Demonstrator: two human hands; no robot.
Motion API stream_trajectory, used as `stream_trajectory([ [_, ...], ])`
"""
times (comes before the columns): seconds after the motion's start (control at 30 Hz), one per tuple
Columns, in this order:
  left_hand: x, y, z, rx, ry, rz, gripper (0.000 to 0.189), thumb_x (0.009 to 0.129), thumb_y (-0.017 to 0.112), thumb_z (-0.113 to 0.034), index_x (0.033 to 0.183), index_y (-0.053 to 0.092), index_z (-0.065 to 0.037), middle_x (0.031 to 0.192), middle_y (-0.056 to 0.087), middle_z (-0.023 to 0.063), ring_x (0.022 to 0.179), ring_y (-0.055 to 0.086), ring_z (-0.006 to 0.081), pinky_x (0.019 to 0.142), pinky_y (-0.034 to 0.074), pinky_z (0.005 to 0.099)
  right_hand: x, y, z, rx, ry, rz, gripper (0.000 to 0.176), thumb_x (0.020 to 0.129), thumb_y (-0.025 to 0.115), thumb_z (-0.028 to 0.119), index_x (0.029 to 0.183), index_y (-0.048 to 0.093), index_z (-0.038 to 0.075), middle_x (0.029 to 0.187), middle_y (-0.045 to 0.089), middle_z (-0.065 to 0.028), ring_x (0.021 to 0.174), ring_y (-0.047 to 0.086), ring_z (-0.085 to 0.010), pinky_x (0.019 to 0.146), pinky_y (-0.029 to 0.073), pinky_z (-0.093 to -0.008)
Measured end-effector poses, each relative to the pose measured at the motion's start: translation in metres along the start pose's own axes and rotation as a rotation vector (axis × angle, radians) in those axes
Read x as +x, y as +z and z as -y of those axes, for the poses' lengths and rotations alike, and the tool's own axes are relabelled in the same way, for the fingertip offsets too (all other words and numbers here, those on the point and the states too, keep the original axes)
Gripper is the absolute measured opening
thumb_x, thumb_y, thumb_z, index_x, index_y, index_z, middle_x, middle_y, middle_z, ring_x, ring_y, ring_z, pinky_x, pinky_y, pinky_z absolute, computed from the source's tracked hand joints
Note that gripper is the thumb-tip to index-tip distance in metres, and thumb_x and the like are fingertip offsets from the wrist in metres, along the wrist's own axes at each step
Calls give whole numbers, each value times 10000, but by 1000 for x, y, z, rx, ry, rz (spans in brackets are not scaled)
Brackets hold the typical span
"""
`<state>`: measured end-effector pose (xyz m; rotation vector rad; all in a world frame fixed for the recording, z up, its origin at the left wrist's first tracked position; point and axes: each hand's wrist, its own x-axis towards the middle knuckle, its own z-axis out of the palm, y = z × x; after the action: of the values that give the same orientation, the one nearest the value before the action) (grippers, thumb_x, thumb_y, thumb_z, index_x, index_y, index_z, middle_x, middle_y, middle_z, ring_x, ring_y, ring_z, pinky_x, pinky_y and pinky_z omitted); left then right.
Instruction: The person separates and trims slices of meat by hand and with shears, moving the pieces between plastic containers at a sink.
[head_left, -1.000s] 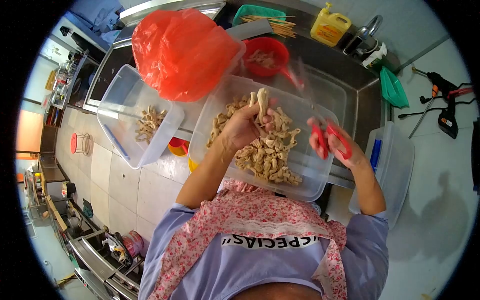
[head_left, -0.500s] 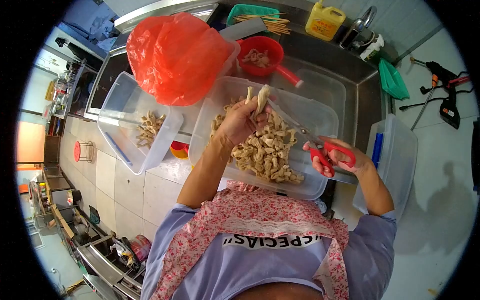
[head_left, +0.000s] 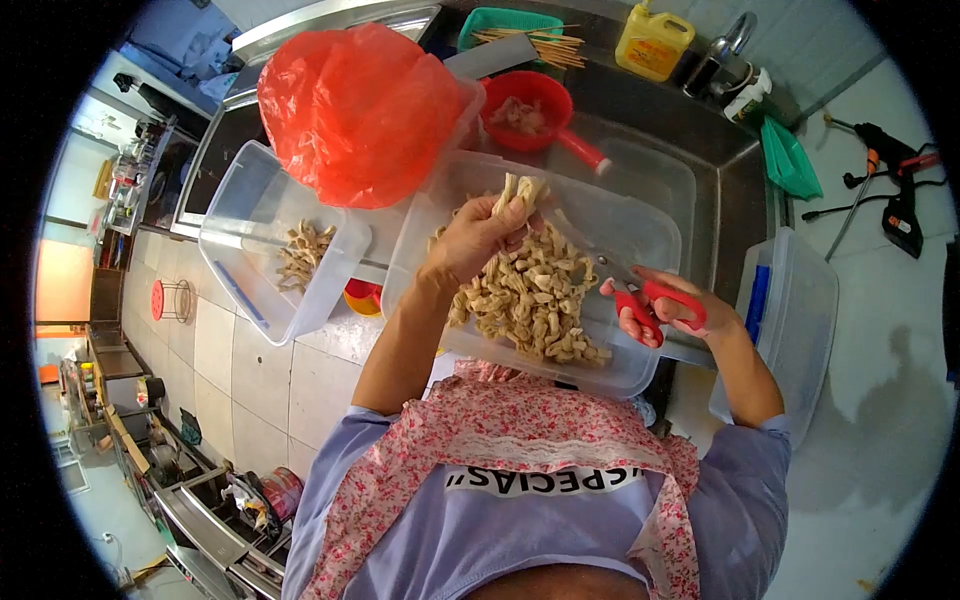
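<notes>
Metal sink (head_left: 735, 180) beyond, pale pieces (head_left: 525, 187) clasped in left hand (head_left: 478, 238), ends jutting past fingers, right hand (head_left: 718, 318) gripping scissors (head_left: 684, 299).

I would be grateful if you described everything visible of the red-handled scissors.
The scissors have two bright red loop handles, apparently plastic, and greyish, metal-looking blades meeting at a pivot. The person's right grip holds them by the handles, fingers around the loops. They are held slantwise over the right side of the translucent tub, blades pointing away from the body and to the left, toward the tan pieces. The blade tips are indistinct, so I cannot tell whether they touch anything.
</notes>
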<state>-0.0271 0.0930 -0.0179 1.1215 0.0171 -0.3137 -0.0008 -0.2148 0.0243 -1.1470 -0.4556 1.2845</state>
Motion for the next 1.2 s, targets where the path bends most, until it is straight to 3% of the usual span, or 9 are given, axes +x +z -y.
stream_trajectory([
  [0.13,-2,-1,-5,-184,-18,105,330,959,508,-297,1179,560,-57,831,617,38,604,424,62,545,364,209,-1,-5,3,-31,-7,41,870,759,686,555,1331,370,-20,794,573,-86,599,529,-103,518,419,-206],
  [0.33,-1,0,-3,-271,-57,34,238,979,465,-308,1047,568,-105,690,572,33,504,360,64,474,292,216,-2,-6,1,-40,-20,41,850,755,714,504,1325,374,-27,789,567,-87,609,529,-110,515,414,-203],
  [0.53,5,-6,7,-372,-37,104,236,990,436,-289,971,562,-91,629,504,7,495,414,89,466,306,223,-2,-6,1,-22,4,37,843,738,739,470,1318,383,-27,791,567,-88,613,533,-113,519,425,-212],
  [0.63,3,-3,5,-320,-13,60,234,984,451,-291,989,565,-86,640,512,7,487,398,81,465,299,219,-3,-7,-1,-15,8,57,852,731,742,479,1316,383,-26,793,569,-88,613,536,-114,519,427,-211],
  [0.73,0,-3,-3,-288,39,49,234,941,552,-247,1095,569,-72,693,536,-1,531,390,45,481,306,189,-11,-12,-3,-39,-2,48,835,746,726,489,1321,384,-10,802,573,-82,613,539,-113,519,430,-226],
  [1.03,6,19,-8,253,374,-330,196,868,620,-90,1034,535,-27,844,575,5,742,540,60,636,449,210,-3,11,-7,33,-15,32,898,742,678,590,1351,360,12,819,574,-77,633,551,-113,554,461,-235],
  [1.2,-1,24,-11,567,524,-433,196,850,643,-68,976,499,-28,864,542,16,787,507,95,694,445,242,4,13,-11,50,-13,51,917,753,646,618,1378,333,24,832,571,-77,660,557,-123,575,478,-247],
])
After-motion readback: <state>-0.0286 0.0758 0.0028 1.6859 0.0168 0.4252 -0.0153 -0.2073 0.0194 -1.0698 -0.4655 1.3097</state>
